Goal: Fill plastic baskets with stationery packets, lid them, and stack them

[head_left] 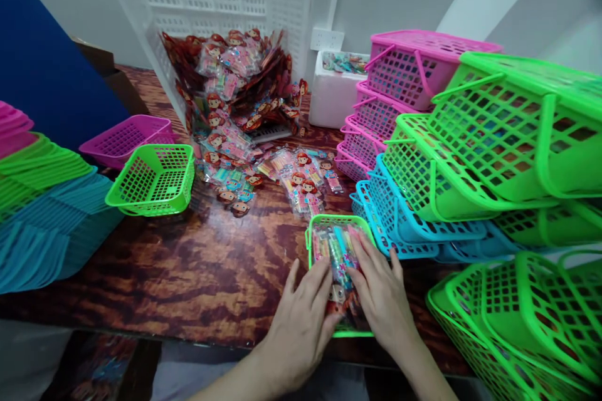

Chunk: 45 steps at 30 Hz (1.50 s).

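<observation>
the left hand (301, 313) and the right hand (383, 294) are a little apart, fingers loosely spread and laid over clear-wrapped packets (336, 250); neither seems clamped on anything. those packets lie in a green mesh basket (341, 219) directly under both hands, on the wood-grain table (197, 282). the step in hand looks like settling the packets within the rim. to do it well, flat fingers and light, even pressure from both sides should serve better than a hard push at one spot, since the wrappers look slippery and the contents could slide or bend. it would help to tuck any raised corner inward and check the near end, where the hands partly hide the cartoon-figure packet (337, 294). loose cartoon-figure packets (301, 182) lie just beyond the basket, ahead of the hands, and blue mesh baskets (414, 229) sit close by the right hand, so small, inward movements would avoid knocking them.
</observation>
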Tool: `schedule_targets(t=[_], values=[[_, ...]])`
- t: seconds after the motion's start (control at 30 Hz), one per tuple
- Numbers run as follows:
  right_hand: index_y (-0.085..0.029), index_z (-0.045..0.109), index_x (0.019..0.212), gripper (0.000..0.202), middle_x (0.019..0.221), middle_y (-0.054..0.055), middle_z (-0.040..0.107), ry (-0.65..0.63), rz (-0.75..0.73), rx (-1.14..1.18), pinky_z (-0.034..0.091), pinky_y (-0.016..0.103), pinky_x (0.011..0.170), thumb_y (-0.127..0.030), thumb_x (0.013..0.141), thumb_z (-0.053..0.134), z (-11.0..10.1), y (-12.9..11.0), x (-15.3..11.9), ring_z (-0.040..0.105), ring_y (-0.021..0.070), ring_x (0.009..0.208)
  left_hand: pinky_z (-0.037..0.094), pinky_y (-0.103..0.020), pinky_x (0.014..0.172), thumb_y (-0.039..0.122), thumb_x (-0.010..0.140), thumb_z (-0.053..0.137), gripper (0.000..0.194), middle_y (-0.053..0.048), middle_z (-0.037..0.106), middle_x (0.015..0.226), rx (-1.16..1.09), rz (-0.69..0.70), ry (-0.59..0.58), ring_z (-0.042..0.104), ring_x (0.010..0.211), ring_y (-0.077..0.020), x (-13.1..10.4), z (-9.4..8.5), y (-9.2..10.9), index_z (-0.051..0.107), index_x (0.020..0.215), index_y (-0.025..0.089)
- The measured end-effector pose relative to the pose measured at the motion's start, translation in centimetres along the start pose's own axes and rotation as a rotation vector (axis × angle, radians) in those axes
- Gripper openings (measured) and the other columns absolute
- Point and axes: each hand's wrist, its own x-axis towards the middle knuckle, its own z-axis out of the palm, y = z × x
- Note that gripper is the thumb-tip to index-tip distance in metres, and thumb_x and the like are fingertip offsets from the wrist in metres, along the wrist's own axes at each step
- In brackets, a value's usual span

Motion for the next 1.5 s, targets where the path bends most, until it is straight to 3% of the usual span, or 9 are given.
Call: schedule_targets(t=[0.07,0.17,0.4,0.7,0.9,1.1,1.2,1.37,1.5], values=[[-0.031,0.036,0.151,0.047,0.151,0.005,0.047,0.06,0.043,0.169,0.016,0.057,0.121,-0.029,0.105,0.033,-0.5,0.4,-0.3,0.041,0.0212,0.141,0.026,-0.061,0.117,0.03,0.099,0.047,0.064,-0.018,0.029,0.159,-0.025,0.004,0.005,0.017,0.15,-0.0335,-1.2,-0.4,-0.5,0.022,0.155,0.009],[-0.029,0.048,0.144,0.042,0.147,0.006,0.052,0.121,0.084,0.318,0.029,0.051,0.118,-0.028,0.103,0.039,-1.0,0.8,-1.2,0.044,0.0214,0.138,0.023,-0.059,0.118,0.025,0.099,0.045,0.065,-0.018,0.034,0.157,-0.059,0.015,0.021,0.017,0.151,-0.0321,-1.6,-0.9,-0.7,0.017,0.155,0.006],[-0.029,0.036,0.151,0.051,0.15,0.007,0.047,0.037,-0.056,0.084,0.03,0.053,0.117,-0.026,0.101,0.046,-0.8,0.4,-2.5,0.041,0.0244,0.14,0.018,-0.06,0.121,0.018,0.1,0.04,0.034,-0.008,0.064,0.131,-0.069,-0.079,0.122,0.053,0.127,-0.0252,2.2,-2.4,-1.9,0.059,0.128,0.017],[-0.035,0.04,0.149,0.057,0.154,0.007,0.039,-0.111,-0.223,-0.15,0.031,0.059,0.112,-0.038,0.095,0.058,-2.6,0.3,-0.6,0.041,0.0307,0.134,0.012,-0.067,0.119,0.027,0.096,0.048,0.048,-0.018,0.052,0.145,0.351,-0.001,-0.059,0.031,0.145,-0.0374,4.8,-1.5,-2.2,0.053,0.138,0.004],[-0.029,0.042,0.15,0.059,0.156,0.008,0.036,-0.1,-0.191,-0.149,0.034,0.056,0.112,-0.034,0.094,0.059,-1.0,0.6,0.5,0.039,0.032,0.133,0.011,-0.067,0.119,0.034,0.091,0.052,0.053,-0.027,0.06,0.131,0.361,-0.047,-0.149,0.041,0.137,-0.0427,7.0,-0.2,-0.7,0.06,0.128,-0.004],[-0.023,0.021,0.158,0.074,0.158,0.009,0.035,-0.065,-0.137,-0.038,0.039,0.049,0.11,-0.045,0.096,0.055,-0.8,0.7,0.3,0.039,0.0291,0.136,0.009,-0.065,0.12,0.021,0.1,0.035,0.043,-0.015,0.052,0.145,0.046,-0.212,0.107,0.035,0.143,-0.0291,4.8,0.7,-1.1,0.048,0.139,0.008],[-0.023,0.024,0.157,0.07,0.158,0.009,0.035,-0.052,-0.122,-0.047,0.036,0.05,0.111,-0.044,0.097,0.053,-0.7,0.0,-0.1,0.04,0.0299,0.135,0.011,-0.063,0.12,0.017,0.099,0.037,0.044,-0.015,0.055,0.141,-0.043,-0.228,0.217,0.041,0.138,-0.0277,3.8,0.3,-1.3,0.045,0.142,0.011],[-0.025,0.032,0.154,0.058,0.155,0.008,0.041,0.013,-0.127,-0.063,0.03,0.054,0.112,-0.036,0.1,0.049,-0.3,-0.7,-0.6,0.042,0.03,0.133,0.024,-0.06,0.117,0.016,0.094,0.049,0.041,-0.012,0.059,0.131,-0.02,-0.04,0.157,0.049,0.129,-0.0296,3.8,-0.5,-1.9,0.057,0.134,0.023],[-0.026,0.048,0.144,0.043,0.141,0.007,0.056,0.161,-0.075,-0.02,0.036,0.051,0.105,-0.031,0.101,0.047,0.1,-0.4,-1.0,0.052,0.0271,0.12,0.017,-0.06,0.12,0.008,0.09,0.047,0.037,-0.011,0.063,0.124,-0.06,-0.101,0.133,0.053,0.123,-0.0268,3.6,-0.8,-2.3,0.061,0.124,0.017]])
